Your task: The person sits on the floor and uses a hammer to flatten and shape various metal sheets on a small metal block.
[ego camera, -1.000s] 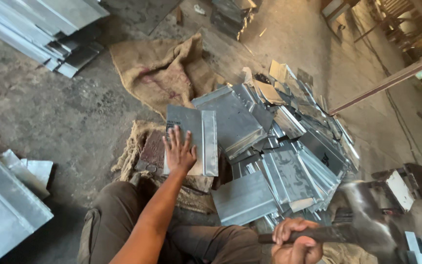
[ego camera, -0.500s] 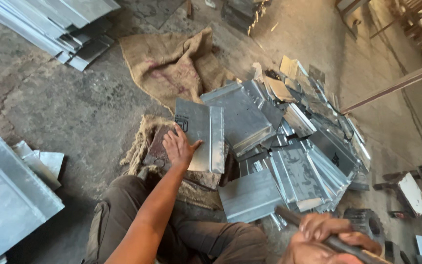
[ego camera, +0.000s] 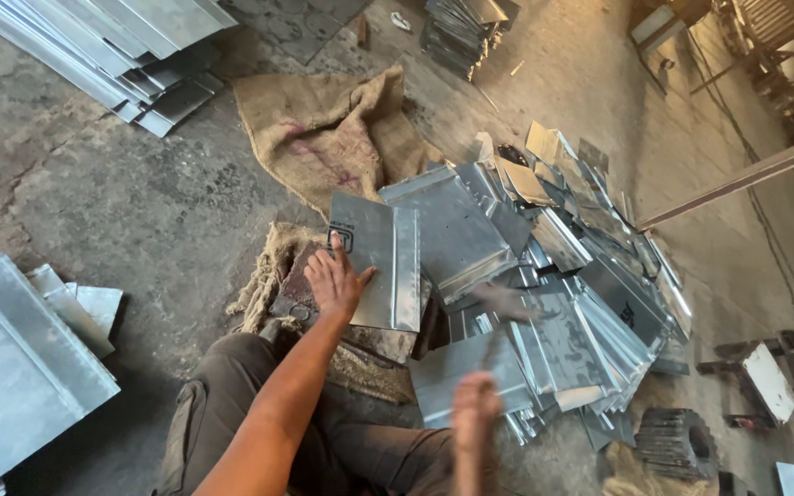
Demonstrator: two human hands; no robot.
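Head view. I sit on the concrete floor with my knees drawn up. My left hand lies flat, fingers spread apart, on the near left edge of a bent galvanised sheet-metal piece. This piece rests on a dark block wrapped in frayed burlap, directly in front of me. My palm presses down rather than clamping; no finger curls under the edge. My left forearm runs straight from the lower frame up to the piece.

My right hand is raised at the near centre, blurred by motion. It appears to grip the handle of a hammer whose blurred head hangs over the pile to the right of the piece, but I cannot tell for certain how those fingers are set.

Progress, as I judge it: the piece on the block is in position and held. To the right lies a large fanned heap of similar folded sheets; whether these are finished or waiting I cannot tell. Flat stock is stacked at the far left and near left. A burlap sack lies beyond the block.
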